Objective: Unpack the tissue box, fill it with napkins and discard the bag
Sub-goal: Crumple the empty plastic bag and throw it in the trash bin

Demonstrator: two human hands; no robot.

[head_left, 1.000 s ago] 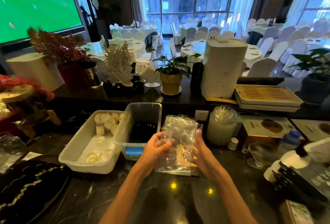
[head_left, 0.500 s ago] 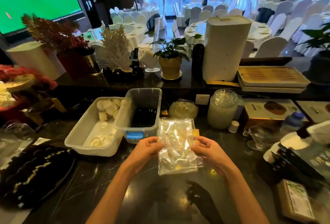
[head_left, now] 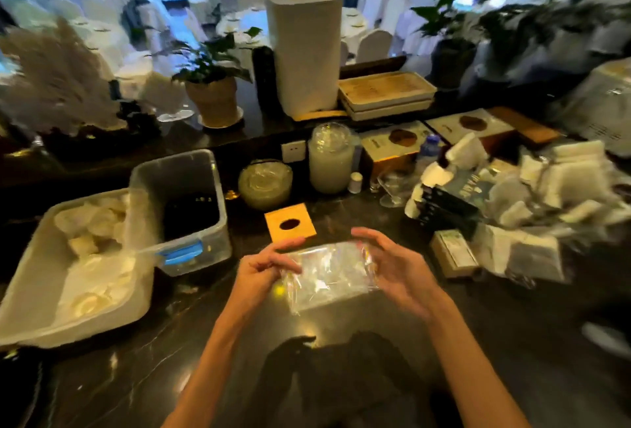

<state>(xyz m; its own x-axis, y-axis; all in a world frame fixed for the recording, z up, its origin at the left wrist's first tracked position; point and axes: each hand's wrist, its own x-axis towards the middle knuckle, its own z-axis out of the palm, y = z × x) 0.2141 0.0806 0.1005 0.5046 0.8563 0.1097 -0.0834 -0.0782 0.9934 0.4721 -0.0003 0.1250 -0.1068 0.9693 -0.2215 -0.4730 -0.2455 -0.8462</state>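
A clear crinkled plastic bag (head_left: 327,275) hangs over the dark counter, held between both hands. My left hand (head_left: 263,265) pinches its left edge. My right hand (head_left: 392,263) cups its right end with fingers curled around it. The bag looks empty. Just beyond the hands, a small wooden tissue box (head_left: 290,225) with an oval hole on top sits on the counter, out of the bag. White napkin packs (head_left: 560,188) lie piled at the right.
A clear bin with a blue latch (head_left: 184,209) and a white tray of small white items (head_left: 68,263) stand at the left. Glass jars (head_left: 329,161), a lidded bowl (head_left: 264,183), boxes and a wrapped pack (head_left: 454,251) crowd the back and right.
The wooden box has come out of the bag and now sits on the counter behind my hands. The bag has turned sideways between my hands. The view has swung right.
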